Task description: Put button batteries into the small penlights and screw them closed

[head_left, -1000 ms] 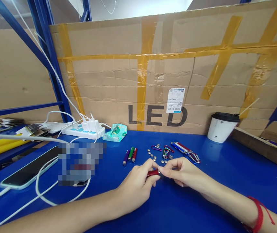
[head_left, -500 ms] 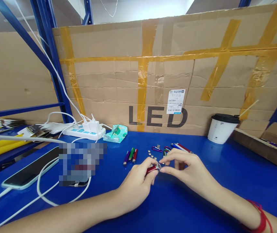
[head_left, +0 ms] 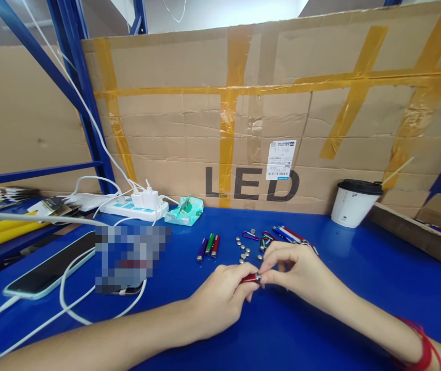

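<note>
Red mini flashlight (head_left: 250,279) is held low in the centre of the frame, just above the blue table (head_left: 359,268) — pinched between thumb and fingers of the left hand (head_left: 220,299). Its metal end is gripped by the fingertips of the right hand (head_left: 293,268), thumb and forefinger pressed together on it; both hands meet at the flashlight.

Just above the hands, loose parts are laid out on the table: three small flashlights (head_left: 208,246) side by side (purple, green, red), a scatter of button cells (head_left: 243,249), small carabiner clips (head_left: 250,235), and a bundle of more flashlight bodies (head_left: 290,234), partly hidden behind the right hand.

Farther back — a tissue pack (head_left: 184,210), a power strip (head_left: 133,207) with white chargers plugged in, and at centre right a lidded paper cup (head_left: 354,202). A phone (head_left: 48,268) on a white cable is seen lower left. A taped cardboard box (head_left: 266,118) marked "LED" fills the background.
</note>
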A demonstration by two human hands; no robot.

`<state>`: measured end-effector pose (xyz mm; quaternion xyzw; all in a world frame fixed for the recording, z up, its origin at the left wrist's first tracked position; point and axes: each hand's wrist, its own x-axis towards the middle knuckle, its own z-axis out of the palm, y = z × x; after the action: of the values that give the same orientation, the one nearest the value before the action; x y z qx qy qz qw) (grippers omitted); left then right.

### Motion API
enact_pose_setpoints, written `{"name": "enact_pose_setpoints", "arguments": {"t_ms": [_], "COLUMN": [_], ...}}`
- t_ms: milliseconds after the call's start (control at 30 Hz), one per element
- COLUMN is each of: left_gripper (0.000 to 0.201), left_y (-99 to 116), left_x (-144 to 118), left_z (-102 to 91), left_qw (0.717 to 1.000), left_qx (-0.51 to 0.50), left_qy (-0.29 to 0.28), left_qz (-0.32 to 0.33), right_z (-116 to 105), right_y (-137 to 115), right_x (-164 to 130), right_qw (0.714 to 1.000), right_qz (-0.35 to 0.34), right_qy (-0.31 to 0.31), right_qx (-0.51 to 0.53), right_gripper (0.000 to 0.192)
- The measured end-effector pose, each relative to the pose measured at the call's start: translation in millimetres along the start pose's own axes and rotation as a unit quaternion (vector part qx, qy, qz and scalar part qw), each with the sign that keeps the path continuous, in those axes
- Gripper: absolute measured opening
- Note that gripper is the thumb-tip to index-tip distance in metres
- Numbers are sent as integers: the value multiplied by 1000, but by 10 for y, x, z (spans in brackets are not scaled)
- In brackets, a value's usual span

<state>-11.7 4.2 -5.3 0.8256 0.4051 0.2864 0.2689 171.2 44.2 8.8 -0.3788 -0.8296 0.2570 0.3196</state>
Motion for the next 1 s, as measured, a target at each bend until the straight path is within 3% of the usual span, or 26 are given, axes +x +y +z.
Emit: {"name": "enact_pose_setpoints", "arguments": {"t_ms": [133, 333, 633, 867, 933, 1000], "left_gripper": [14, 10, 6, 5, 5, 5], "left_y": [-28, -48, -44, -26, -21, -14], "left_x": [-22, -36, 14, 26, 25, 24], "left_z": [12, 36, 29, 18, 14, 11], "left_qw": [1000, 999, 996, 993, 992, 990], "left_qx": [22, -39, -70, -88, -96, -108], "left_qy": [5, 26, 48, 67, 73, 77], "left_qz": [-1, -19, -39, -41, -40, -40], "right_z": [36, 84, 81, 36, -9, -65], "right_y": [21, -12, -4, -9, 6, 16], "right_x": [0, -27, -12, -6, -14, -29], "right_qw": [998, 990, 994, 998, 991, 963], "right_qz": [52, 109, 92, -8, -85, -191], "right_qy": [-30, -30, 2, 56, 68, 81], "right_qx": [35, 80, 52, -29, -81, -173], "right_gripper": [24, 28, 30, 28, 24, 18]}}
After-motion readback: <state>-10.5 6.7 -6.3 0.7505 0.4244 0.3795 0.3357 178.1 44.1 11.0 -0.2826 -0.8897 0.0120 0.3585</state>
